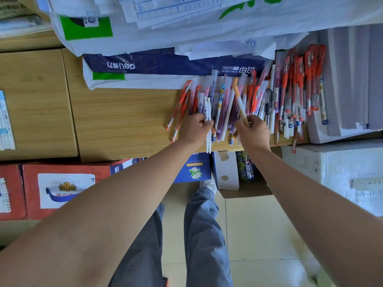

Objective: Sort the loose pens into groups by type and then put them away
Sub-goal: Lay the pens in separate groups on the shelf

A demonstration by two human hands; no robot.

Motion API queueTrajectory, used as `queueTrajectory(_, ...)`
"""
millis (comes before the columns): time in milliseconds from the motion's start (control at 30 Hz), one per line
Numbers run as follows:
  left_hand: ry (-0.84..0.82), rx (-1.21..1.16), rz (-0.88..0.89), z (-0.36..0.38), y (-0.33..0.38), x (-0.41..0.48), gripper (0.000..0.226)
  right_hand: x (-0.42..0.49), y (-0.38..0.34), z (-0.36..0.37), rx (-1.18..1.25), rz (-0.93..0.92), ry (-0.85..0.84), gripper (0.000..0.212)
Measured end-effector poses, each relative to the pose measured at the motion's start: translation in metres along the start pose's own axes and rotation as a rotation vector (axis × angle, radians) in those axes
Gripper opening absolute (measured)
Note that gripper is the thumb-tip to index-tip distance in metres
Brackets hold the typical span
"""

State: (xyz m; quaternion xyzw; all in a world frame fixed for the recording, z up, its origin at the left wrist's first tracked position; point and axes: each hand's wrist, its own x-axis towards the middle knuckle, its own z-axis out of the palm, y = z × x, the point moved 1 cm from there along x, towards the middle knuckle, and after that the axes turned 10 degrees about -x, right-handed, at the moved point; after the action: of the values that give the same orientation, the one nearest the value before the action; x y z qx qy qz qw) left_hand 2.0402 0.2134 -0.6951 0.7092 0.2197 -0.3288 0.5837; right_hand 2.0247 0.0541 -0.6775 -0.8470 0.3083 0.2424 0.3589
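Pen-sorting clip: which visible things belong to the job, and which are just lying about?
Job: slim white pens held by left hand; orange-and-white pen pinched by right hand; mixed pen pile; red-capped clear pens.
Lying about: dark blue paper pack; red cardboard box; purple drink can.

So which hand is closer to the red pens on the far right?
Right. The right hand sits just left of the red pens; the left hand is farther left, across the mixed pile.

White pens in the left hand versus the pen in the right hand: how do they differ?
The left hand grips two white pens; the right hand holds one orange-tipped pen. The white pens run parallel, sticking out both sides of the fist; the orange-tipped pen slants left over the pile. Both sets are slim stick pens.
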Motion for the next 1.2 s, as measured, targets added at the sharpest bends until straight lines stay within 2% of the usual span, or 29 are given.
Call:
queueTrajectory(100,-0.011,0.004,-0.011,-0.001,0.001,-0.002,0.030,0.001,-0.002,0.006,-0.111,-0.038,-0.044,0.008)
queueTrajectory(233,0.004,0.015,-0.005,-0.006,-0.001,-0.004,0.027,0.005,-0.003,0.017,-0.247,-0.037,0.063,0.036)
queueTrajectory(300,0.002,0.014,-0.014,-0.008,-0.001,-0.003,0.024,0.005,-0.005,0.020,-0.291,-0.010,0.087,0.043)
queueTrajectory(367,-0.005,0.003,-0.032,-0.010,-0.003,-0.002,0.019,0.004,-0.007,0.023,-0.289,0.013,0.092,0.042)
queueTrajectory(533,-0.002,-0.023,-0.058,-0.014,-0.006,-0.002,0.014,0.009,-0.011,0.024,-0.240,0.059,-0.005,0.024)
queueTrajectory(767,0.004,-0.045,-0.055,-0.013,-0.003,-0.004,0.011,0.004,-0.008,0.015,-0.130,-0.012,-0.102,0.013)
queueTrajectory(1033,0.019,-0.057,-0.038,-0.019,0.004,-0.015,0.014,-0.009,-0.008,-0.001,-0.030,-0.151,-0.261,0.019)
queueTrajectory(1200,0.079,-0.072,-0.006,-0.034,0.007,-0.027,0.013,-0.021,-0.016,-0.003,-0.071,-0.197,-0.313,0.026)
